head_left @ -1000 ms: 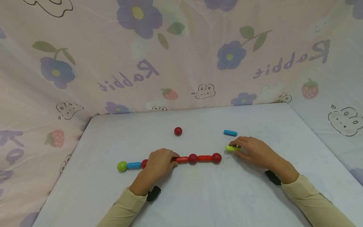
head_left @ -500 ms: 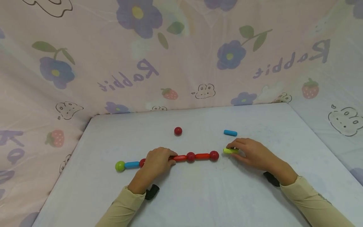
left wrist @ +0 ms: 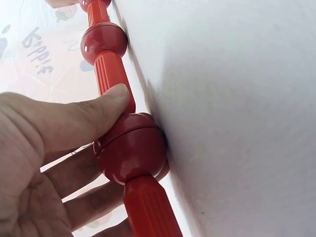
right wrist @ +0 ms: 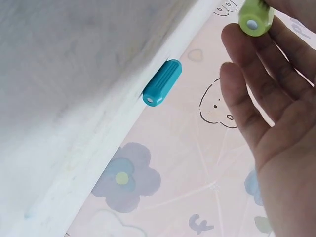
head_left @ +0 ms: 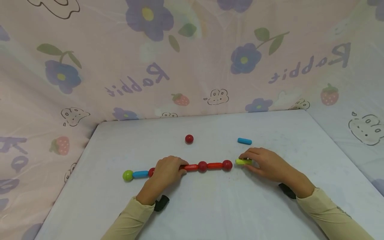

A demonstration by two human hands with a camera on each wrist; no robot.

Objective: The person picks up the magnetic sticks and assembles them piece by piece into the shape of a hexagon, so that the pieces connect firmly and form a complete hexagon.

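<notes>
A chain of balls and rods lies across the white table in the head view. A yellow-green ball [head_left: 128,175] and a blue rod [head_left: 140,174] form its left end; red rods [head_left: 215,166] and red balls [head_left: 227,165] run to the right. My left hand [head_left: 166,170] grips the chain near its middle, hiding part of it. In the left wrist view the thumb presses on a red rod beside a red ball [left wrist: 133,153]. My right hand [head_left: 268,164] pinches a yellow-green rod [head_left: 242,161], a small gap from the chain's right-end ball. The rod's tip shows a silvery dot.
A loose red ball [head_left: 189,139] sits behind the chain. Another blue rod [head_left: 244,141] lies beyond my right hand. The white table [head_left: 210,206] meets a printed cloth [head_left: 192,60] at its back edge.
My right hand has brought the yellow-green rod left and a little nearer to me, closer to the chain's end. The chain has shifted slightly left, my left hand still holding it.
</notes>
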